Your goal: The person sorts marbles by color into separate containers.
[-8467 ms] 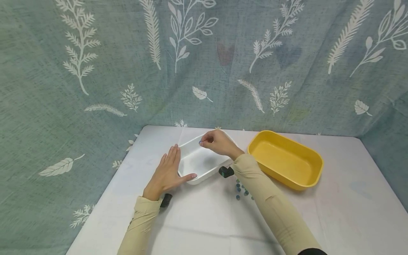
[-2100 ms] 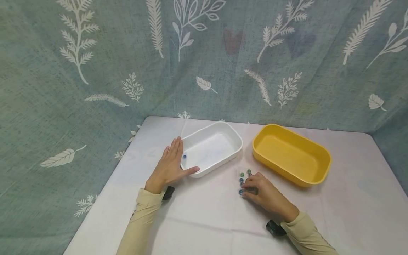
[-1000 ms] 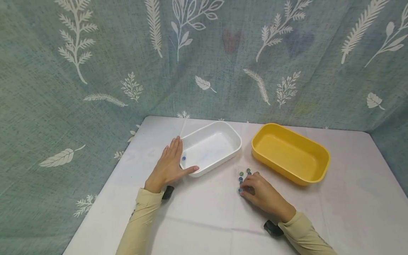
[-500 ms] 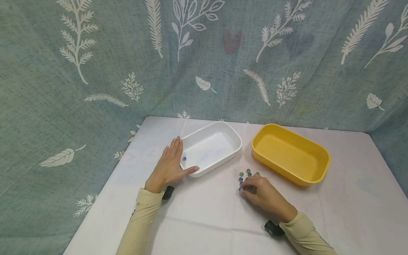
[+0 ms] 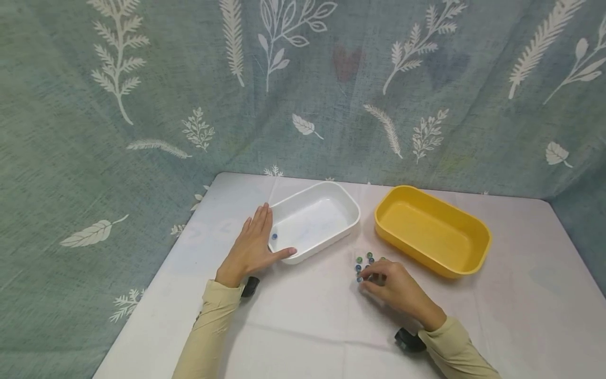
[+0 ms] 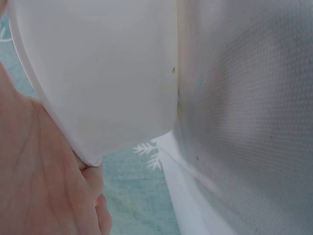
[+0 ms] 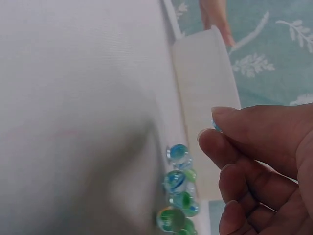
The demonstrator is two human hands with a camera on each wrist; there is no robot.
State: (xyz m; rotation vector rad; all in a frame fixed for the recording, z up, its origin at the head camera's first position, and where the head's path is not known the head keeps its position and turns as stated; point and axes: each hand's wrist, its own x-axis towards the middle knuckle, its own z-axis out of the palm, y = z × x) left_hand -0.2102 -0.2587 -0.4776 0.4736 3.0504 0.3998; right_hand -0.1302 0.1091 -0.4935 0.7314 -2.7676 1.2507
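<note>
My left hand [image 5: 252, 247] rests with straight fingers and spread thumb along the near left end of a white plastic tray [image 5: 326, 237]. In the left wrist view its palm [image 6: 39, 166] lies against the tray's rim. One blue marble [image 5: 274, 237] lies inside the tray. My right hand [image 5: 402, 292] is low over the table by a group of marbles [image 5: 358, 268]. In the right wrist view its thumb and index finger pinch a blue glass marble [image 7: 215, 125], mostly hidden by the fingertips. Several blue and green swirled marbles [image 7: 175, 181] sit just beside those fingers.
A yellow plastic tray [image 5: 433, 234] stands on the right, behind the right hand. Both trays rest on a white-covered table [image 5: 303, 326]. A green leaf-patterned cloth [image 5: 303, 95] hangs behind and at the sides. Each wrist wears a small black camera [image 5: 410, 340].
Earlier the right hand held a blue marble over the white tray; a blue marble now lies there. The right hand came back to the marbles and pinches another. The left hand stayed on the tray.
</note>
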